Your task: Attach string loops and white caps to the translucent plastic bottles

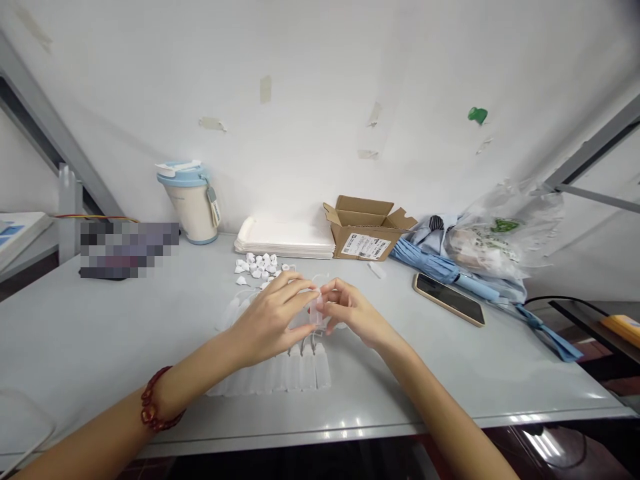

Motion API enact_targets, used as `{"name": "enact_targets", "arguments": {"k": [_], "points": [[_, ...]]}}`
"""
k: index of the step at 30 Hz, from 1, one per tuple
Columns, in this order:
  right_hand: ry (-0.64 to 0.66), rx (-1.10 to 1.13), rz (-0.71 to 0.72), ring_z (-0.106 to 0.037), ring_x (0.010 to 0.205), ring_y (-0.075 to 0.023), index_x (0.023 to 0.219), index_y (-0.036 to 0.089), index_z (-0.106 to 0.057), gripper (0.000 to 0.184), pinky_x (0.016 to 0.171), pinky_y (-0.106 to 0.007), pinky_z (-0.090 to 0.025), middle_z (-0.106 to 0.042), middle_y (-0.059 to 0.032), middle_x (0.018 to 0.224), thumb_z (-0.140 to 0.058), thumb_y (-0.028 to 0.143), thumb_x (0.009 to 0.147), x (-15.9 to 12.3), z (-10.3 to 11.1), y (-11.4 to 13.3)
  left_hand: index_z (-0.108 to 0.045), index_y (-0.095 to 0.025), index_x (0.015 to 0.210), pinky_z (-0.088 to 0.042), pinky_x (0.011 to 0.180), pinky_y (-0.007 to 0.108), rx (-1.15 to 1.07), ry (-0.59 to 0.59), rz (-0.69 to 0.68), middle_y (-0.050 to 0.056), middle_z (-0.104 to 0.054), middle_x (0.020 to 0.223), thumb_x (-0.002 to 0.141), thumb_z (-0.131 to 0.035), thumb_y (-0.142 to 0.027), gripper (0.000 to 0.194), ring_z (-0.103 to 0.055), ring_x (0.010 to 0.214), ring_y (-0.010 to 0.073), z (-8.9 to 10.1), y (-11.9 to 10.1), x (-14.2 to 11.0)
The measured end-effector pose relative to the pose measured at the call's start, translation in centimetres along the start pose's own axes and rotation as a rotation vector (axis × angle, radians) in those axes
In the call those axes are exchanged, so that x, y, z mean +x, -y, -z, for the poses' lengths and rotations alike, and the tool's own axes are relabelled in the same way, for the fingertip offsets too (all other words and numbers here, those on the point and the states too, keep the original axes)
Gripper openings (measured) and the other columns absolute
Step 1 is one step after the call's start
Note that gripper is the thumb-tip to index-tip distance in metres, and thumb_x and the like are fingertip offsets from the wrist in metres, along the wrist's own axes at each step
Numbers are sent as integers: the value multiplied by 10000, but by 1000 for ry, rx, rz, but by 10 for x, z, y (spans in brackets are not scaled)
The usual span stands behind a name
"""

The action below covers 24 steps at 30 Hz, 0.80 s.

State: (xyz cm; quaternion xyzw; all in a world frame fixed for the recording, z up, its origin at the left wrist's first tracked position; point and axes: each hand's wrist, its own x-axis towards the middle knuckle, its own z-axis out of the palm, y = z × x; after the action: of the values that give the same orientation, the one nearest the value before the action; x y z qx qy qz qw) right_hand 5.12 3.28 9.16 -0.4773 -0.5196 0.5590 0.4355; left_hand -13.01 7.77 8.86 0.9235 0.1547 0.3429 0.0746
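Note:
Between my fingertips, over the grey-white table, is a small translucent plastic bottle. My left hand grips it from the left, and my right hand pinches it from the right, partly hiding it. Below my hands lies a row of several similar bottles, some partly under my left hand. Beyond my fingers is a heap of small white caps. A red beaded bracelet circles my left wrist.
Along the wall stand a pale blue and cream tumbler, a stack of white trays and an open cardboard box. A phone, a blue folded umbrella and a plastic bag lie right. A pixelated patch hides something left.

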Motion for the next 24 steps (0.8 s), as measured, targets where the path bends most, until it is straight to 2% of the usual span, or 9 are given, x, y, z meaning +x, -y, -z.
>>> {"name": "enact_targets", "arguments": {"k": [3,8,12,15,19,24], "points": [[45,-142,-63,-615,572,-112,832,177,-497,201,411,-177,-384,-574,27,712,-631,309,763,0,8,1,-576,-159,1041,-464,847,422,-31,75,-4,97,-605,1052,799,-639,-195,253,-482,1034,262,1,-3,-1],[259,-341,-173,-603,529,-88,809,158,-524,197,421,-175,-338,-619,10,742,-627,323,776,-6,25,9,-570,-166,1050,-466,838,408,-142,212,15,90,-597,1026,795,-656,-252,282,-457,1036,263,0,-13,-3],[436,-451,-251,-594,552,-94,789,152,-540,155,503,-194,-400,-644,7,683,-609,291,780,-13,34,17,-574,-163,1034,-474,833,369,-240,323,93,74,-592,1009,752,-707,-257,326,-461,1009,243,-5,-31,-4],[525,-519,-313,-586,531,-96,735,146,-556,160,563,-219,-445,-620,18,621,-635,284,751,-15,36,17,-578,-150,997,-471,846,383,-243,373,118,74,-591,982,740,-722,-275,320,-467,978,245,-9,-44,-6],[584,-591,-369,-574,497,-89,697,142,-585,183,555,-215,-440,-609,28,591,-663,305,728,-13,36,13,-579,-150,999,-475,833,389,-230,424,120,74,-586,970,748,-716,-275,312,-479,952,246,-15,-52,-10],[581,-611,-385,-590,498,-99,677,142,-590,197,557,-220,-440,-621,24,579,-655,319,733,-11,36,10,-569,-145,930,-479,811,377,-200,389,126,62,-591,938,708,-753,-288,322,-492,916,235,-21,-50,-11]]}}
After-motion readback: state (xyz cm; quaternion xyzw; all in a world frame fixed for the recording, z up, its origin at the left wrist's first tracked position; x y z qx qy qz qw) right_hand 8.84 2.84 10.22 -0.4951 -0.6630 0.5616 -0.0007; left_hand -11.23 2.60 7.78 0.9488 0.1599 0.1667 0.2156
